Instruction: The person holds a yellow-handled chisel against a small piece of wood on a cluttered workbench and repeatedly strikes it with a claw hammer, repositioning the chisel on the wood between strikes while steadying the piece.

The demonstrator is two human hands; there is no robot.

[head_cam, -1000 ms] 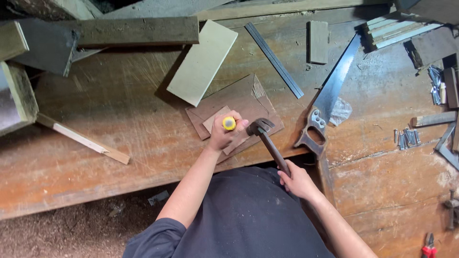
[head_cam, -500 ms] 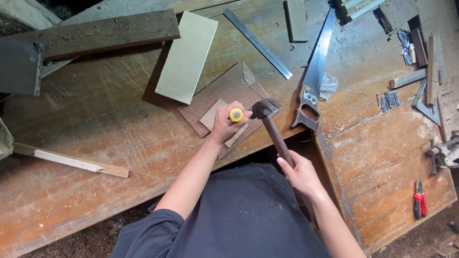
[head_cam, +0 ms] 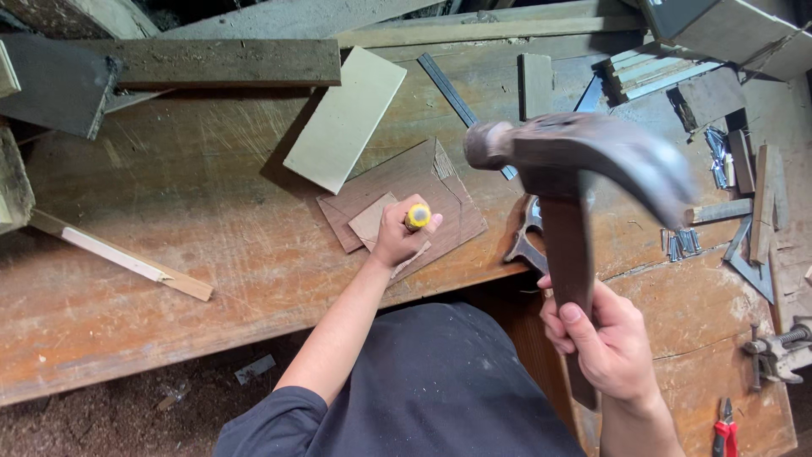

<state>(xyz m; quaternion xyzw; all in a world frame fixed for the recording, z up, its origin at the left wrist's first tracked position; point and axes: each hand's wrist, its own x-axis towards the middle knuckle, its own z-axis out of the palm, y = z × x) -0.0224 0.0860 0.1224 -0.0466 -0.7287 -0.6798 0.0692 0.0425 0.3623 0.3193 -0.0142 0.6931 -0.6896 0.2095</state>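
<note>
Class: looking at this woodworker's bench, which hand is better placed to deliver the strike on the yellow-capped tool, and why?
Right. The right hand grips the raised hammer, while the left hand holds the yellow-capped tool upright on the wood pieces.

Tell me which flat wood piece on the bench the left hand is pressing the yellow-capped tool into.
The small light-tan piece stacked on the reddish-brown boards, under the left hand. The larger pale rectangular board lies apart, untouched, farther up the bench.
</note>
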